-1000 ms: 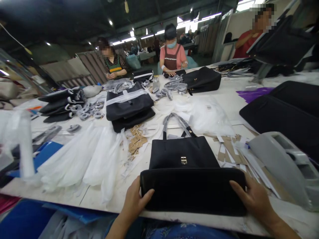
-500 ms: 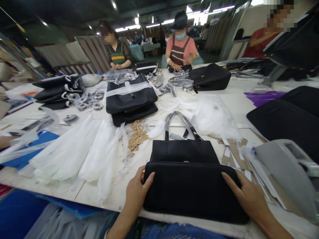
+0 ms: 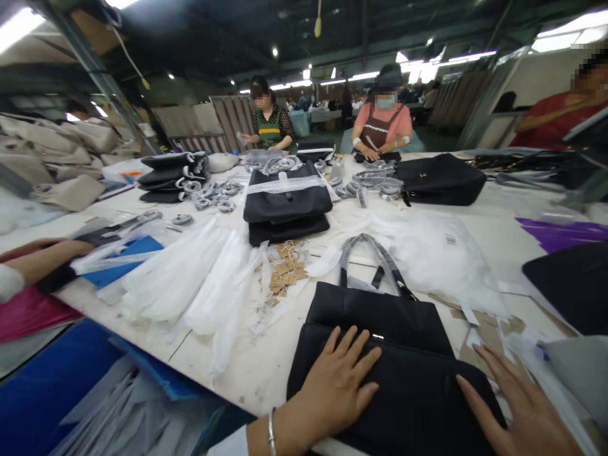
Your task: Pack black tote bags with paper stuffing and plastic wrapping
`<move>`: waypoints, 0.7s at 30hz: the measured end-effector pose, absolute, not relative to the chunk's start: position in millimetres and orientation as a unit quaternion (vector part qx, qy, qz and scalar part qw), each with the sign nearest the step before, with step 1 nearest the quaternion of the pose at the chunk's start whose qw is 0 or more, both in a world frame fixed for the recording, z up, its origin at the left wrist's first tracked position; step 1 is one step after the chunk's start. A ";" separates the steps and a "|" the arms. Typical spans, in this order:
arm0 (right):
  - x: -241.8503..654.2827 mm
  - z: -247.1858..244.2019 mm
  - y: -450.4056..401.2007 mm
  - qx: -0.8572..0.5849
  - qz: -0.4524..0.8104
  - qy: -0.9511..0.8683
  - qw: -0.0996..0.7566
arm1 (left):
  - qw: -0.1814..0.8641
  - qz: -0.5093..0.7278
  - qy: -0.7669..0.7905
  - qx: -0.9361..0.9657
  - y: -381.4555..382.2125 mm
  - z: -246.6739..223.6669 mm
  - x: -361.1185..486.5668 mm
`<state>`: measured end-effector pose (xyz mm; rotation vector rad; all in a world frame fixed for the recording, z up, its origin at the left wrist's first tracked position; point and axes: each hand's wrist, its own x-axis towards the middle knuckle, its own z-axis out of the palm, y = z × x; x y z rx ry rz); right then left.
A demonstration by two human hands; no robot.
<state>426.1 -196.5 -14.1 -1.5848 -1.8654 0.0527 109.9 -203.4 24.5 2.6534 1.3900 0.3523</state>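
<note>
A black handbag lies on the white table in front of me, its wrapped grey handles pointing away from me. My left hand rests flat on the bag's front panel, fingers spread, just below a small metal plate. Near the bag's right edge is my right hand, its fingers apart and the thumb on the black surface. Neither hand grips anything. Brown paper tags on strings lie beyond the bag to the left.
White plastic sleeves cover the table's left part. Black bags are stacked farther back, beside wrapped grey straps. Clear plastic bags lie at right. A person's arm reaches in at left; several people stand or sit beyond.
My left hand has left the bag's left edge and now lies flat on its front. My right hand's fingers have opened out. The panel has tipped down flatter, and the view has swung left.
</note>
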 end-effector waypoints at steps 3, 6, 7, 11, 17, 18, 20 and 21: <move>388.6 7.6 -174.3 -0.525 0.063 -0.776 0.343 | 0.051 0.129 0.453 0.880 -206.9 27.7 105.2; 318.3 41.6 -141.8 -0.419 0.185 -0.832 0.312 | 0.032 0.146 0.453 0.879 -209.9 34.6 102.2; 289.1 53.1 -129.6 -0.384 0.228 -0.845 0.294 | 0.025 0.153 0.453 0.878 -210.5 36.1 101.6; 160.7 84.3 -80.9 -0.238 0.326 -0.884 0.234 | -0.010 0.161 0.452 0.877 -210.5 34.6 99.0; -0.2 81.0 -32.7 -0.331 0.345 -0.863 0.163 | -0.094 0.177 0.420 0.885 -197.8 12.8 97.1; -18.7 77.5 -29.2 -0.344 0.333 -0.863 0.159 | -0.108 0.172 0.414 0.887 -195.3 8.8 97.8; -48.5 69.8 -25.0 -0.361 0.326 -0.862 0.142 | -0.129 0.146 0.410 0.891 -191.3 2.3 100.2; -60.3 66.0 -23.8 -0.370 0.329 -0.860 0.124 | -0.134 0.126 0.416 0.891 -189.8 -0.2 101.6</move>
